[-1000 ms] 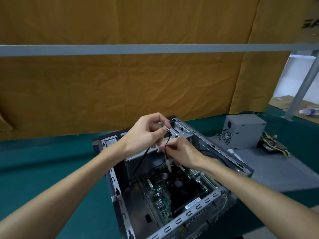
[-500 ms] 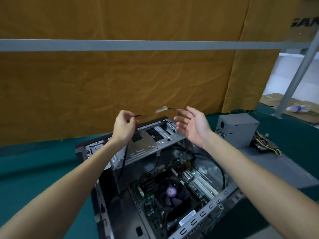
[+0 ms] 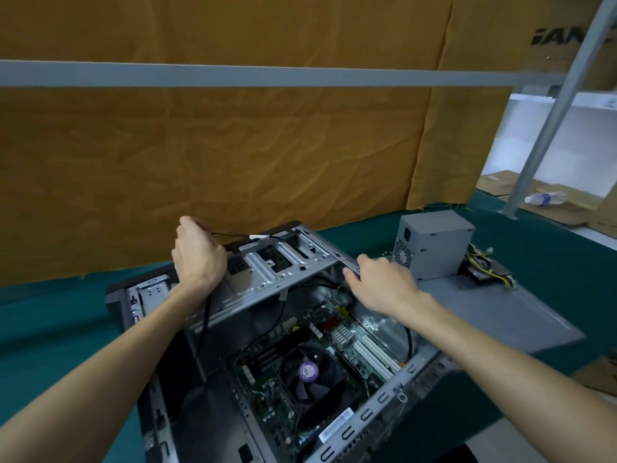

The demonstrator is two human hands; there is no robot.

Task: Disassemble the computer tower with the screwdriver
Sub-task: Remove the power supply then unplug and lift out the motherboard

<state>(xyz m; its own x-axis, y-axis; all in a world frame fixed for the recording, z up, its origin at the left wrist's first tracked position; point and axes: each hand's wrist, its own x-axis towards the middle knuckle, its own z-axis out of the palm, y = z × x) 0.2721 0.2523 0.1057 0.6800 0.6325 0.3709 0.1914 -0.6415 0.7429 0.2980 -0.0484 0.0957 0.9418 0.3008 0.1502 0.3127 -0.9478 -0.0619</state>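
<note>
Lying open-side up, computer tower (image 3: 267, 329) runs lengthwise away-left; left hand (image 3: 198, 255) fingers pinch cable (image 3: 233, 235), right hand (image 3: 384, 285) fingers relaxed.

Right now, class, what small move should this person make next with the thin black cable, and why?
Probably draw the thin black cable clear over the grey metal drive cage. The left hand grips it above the cage, its white connector hangs free, and the right hand rests on the case edge.

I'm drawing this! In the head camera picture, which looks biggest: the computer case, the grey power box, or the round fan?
1. The computer case, by far.
2. The grey power box.
3. The round fan.
The last two look close, and the fan sits nearer the camera, so that order is unsure.
</note>
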